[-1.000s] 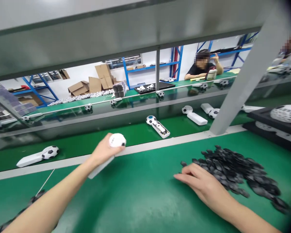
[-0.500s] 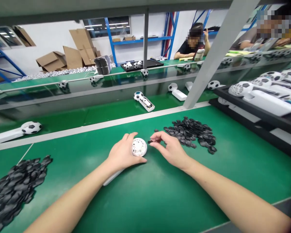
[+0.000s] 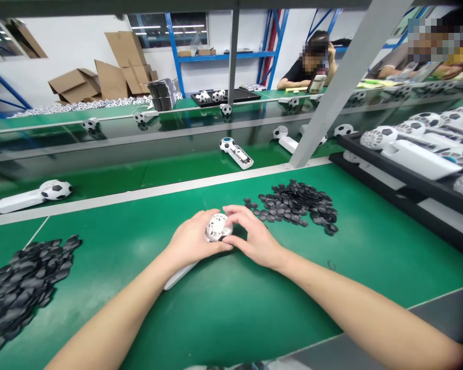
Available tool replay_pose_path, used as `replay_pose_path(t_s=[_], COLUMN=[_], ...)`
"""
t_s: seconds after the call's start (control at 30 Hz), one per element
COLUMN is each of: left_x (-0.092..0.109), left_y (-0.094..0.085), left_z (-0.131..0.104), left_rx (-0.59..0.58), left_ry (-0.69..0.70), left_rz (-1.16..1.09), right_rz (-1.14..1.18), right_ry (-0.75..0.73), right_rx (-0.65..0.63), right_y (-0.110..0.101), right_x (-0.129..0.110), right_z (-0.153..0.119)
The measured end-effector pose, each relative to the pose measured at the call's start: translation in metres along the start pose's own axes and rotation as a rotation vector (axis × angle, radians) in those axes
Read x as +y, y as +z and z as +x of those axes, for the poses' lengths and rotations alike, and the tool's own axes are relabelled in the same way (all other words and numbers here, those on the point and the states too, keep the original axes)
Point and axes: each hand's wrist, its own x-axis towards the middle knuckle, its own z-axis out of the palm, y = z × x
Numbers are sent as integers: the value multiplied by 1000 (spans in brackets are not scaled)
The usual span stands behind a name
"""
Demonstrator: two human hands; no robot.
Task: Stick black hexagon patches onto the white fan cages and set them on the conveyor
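My left hand (image 3: 193,237) is wrapped round the ball-shaped head of a white football-headed device (image 3: 217,226). Openings show across the head's white lattice, and its white handle sticks out below my wrist. My right hand (image 3: 250,236) is at the right side of the head, its thumb and fingertips pinched against it. A small black piece (image 3: 226,238) shows by the right thumb, mostly hidden by the fingers; whether it is seated in the lattice I cannot tell. Just beyond my right hand lies a pile of black pieces (image 3: 301,205).
Another pile of black pieces (image 3: 31,282) lies at the left. Stacked black trays (image 3: 420,180) with white ball-headed devices stand at the right. A slanting grey post (image 3: 327,92) rises behind the green table (image 3: 224,318). More devices (image 3: 237,153) lie on the belt beyond. Co-workers sit at the back.
My right hand has moved left, bringing the small black piece from beside the ball head to touch it. My left hand keeps its hold. The devices on the belt have shifted right.
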Motion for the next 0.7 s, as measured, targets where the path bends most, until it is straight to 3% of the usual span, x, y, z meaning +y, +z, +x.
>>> replay_pose_path(t_s=[0.2, 0.43, 0.5, 0.6, 0.7], left_x=[1, 3, 6, 8, 3], left_y=[-1, -1, -2, -5, -8], left_z=[1, 2, 1, 0, 0], left_rx=[5, -29, -62, -79, -46], left_ry=[0, 12, -25, -76, 19], left_rz=[58, 64, 101, 208, 277], right_rz=[206, 143, 1, -491, -835], right_ry=[125, 130, 148, 258, 385], right_rx=[-99, -122, -61, 130, 77], right_y=[2, -2, -12, -31, -43], right_x=[5, 9, 15, 27, 36], right_z=[2, 8, 13, 21, 23])
